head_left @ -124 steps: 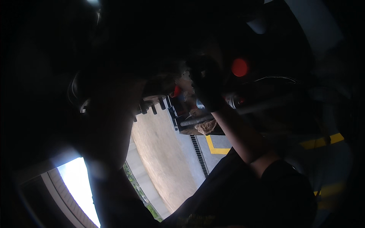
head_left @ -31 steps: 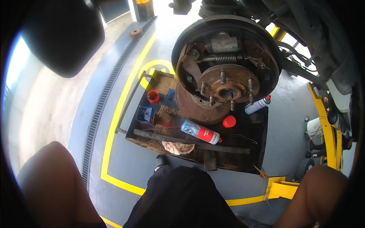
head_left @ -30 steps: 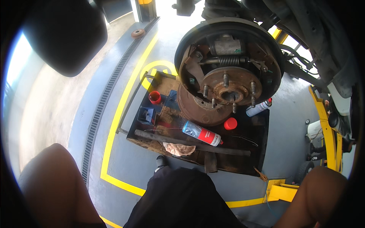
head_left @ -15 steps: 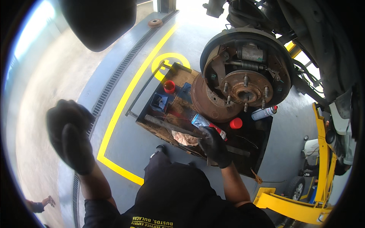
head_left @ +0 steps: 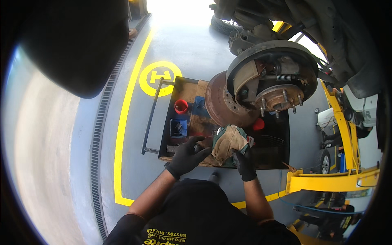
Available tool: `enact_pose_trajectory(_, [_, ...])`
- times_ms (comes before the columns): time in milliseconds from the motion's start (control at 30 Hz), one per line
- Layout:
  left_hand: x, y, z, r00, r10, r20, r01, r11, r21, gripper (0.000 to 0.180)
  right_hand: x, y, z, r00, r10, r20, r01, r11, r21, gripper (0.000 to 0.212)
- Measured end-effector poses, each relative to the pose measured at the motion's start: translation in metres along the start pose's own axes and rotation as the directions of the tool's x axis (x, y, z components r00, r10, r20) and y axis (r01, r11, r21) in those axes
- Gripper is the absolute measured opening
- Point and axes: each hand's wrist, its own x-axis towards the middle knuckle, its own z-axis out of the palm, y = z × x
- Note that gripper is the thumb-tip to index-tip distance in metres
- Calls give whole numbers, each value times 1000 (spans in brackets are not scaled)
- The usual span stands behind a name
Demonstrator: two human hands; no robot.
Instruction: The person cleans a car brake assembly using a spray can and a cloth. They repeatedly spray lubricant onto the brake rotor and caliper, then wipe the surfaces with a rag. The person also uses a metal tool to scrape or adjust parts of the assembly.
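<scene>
A crumpled tan and dark green rag (head_left: 228, 143) hangs over the tool cart, pinched along its right side by my gloved right hand (head_left: 246, 166). At the rag's left edge is my gloved left hand (head_left: 188, 158), open, thumb and fingers apart; whether its thumb touches the cloth I cannot tell. Beyond the rag a rusty brake drum (head_left: 216, 102) leans on the cart below the exposed wheel hub (head_left: 279, 98), which has several studs, brake shoes and a spring. The rag hides whatever lies under it.
On the dark cart (head_left: 271, 157) are a red cup (head_left: 181, 106), a blue box (head_left: 178, 128) with small parts and a red cap (head_left: 258, 124). Yellow lift arms (head_left: 322, 183) stand at the right. A black rounded shape (head_left: 81, 45) blocks the upper left.
My left hand has come from the far left to the cart. My right hand has lifted the rag, which lay on the cart's near edge. The view has shifted.
</scene>
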Motion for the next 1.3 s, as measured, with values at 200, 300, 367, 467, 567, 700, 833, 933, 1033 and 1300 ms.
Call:
enact_pose_trajectory(200, [63, -7, -4, 998, -9, 59, 32, 915, -402, 28, 19, -22, 86, 999, -47, -10, 48, 979, 196, 54])
enact_pose_trajectory(300, [91, -7, -9, 999, -39, -5, 34, 905, -425, 23, 54, -32, 113, 950, 21, -311, 139, 866, 481, 49])
enact_pose_trajectory(367, [107, 3, -9, 995, 94, -16, -95, 979, -180, 26, 86, -34, 123, 969, 183, -168, -66, 840, 539, 44])
enact_pose_trajectory(467, [112, 28, -15, 977, 79, 200, -74, 997, -32, 30, 105, -34, 132, 989, 141, -47, -53, 627, 777, 33])
enact_pose_trajectory(567, [94, 49, -42, 972, -62, 226, 101, 981, -165, 32, 101, -27, 133, 961, 242, -132, -1, 483, 876, 31])
enact_pose_trajectory(700, [76, 55, -86, 981, 2, 196, 2, 1000, -23, 37, 119, -11, 132, 847, 258, -464, 187, 673, 716, 31])
enact_pose_trajectory(833, [64, 49, -122, 986, -93, 139, 93, 996, 3, 32, 196, -7, 153, 640, -134, -757, 166, 986, -35, 39])
enact_pose_trajectory(933, [54, 47, -146, 987, -147, 69, 146, 989, 15, 29, 225, -35, 193, 561, -157, -813, 207, 977, -46, 53])
enact_pose_trajectory(1033, [49, 45, -166, 973, -232, -13, 233, 971, 49, 28, 220, -81, 237, 572, -215, -792, 253, 964, -78, 71])
enact_pose_trajectory(1300, [58, 44, -181, 984, -158, 81, 153, 986, 66, 25, 161, -73, 160, 779, -262, -570, -14, 901, -434, 77])
